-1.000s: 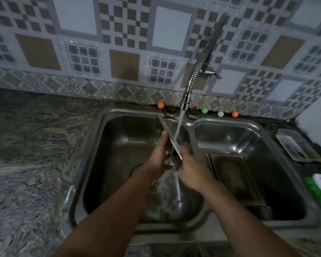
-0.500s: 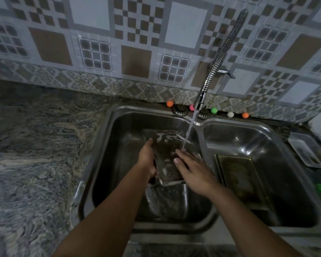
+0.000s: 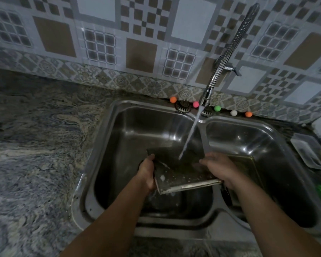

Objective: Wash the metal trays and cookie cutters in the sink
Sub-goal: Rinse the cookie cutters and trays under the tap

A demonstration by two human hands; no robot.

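Held over the left basin of the sink [image 3: 100, 145], tilted with the near edge low: a flat metal tray [image 3: 182, 173], wet, beaded with drops, taking the stream of water [image 3: 190, 134] on its far half. Probably light and stiff, judging by the thin sheet and folded rim; surely slippery with water running over it, so best taken by the side edges, thumb over the rim and fingers under, not by the slick flat face. Left hand [image 3: 146, 173] curled round the left edge, gripping. Right hand [image 3: 220, 169] laid on the right edge with fingers spread over the top, pressing and steadying more than clamping; grip underneath hidden. Directly beyond both hands, hanging from the tiled wall, the coiled spring faucet [image 3: 228, 52], nozzle low enough to be knocked if the tray gets tipped up steeply. Just right of the right hand, down in the other basin, a second tray [image 3: 248, 164] lying flat, waiting. Farther right on the tabletop [image 3: 35, 145], a clear plastic container [image 3: 309, 153] and something green at the frame edge. Beyond the hands along the sink's back rim, a row of small coloured balls [image 3: 217, 108]. No cookie cutters discernible in the dim light.
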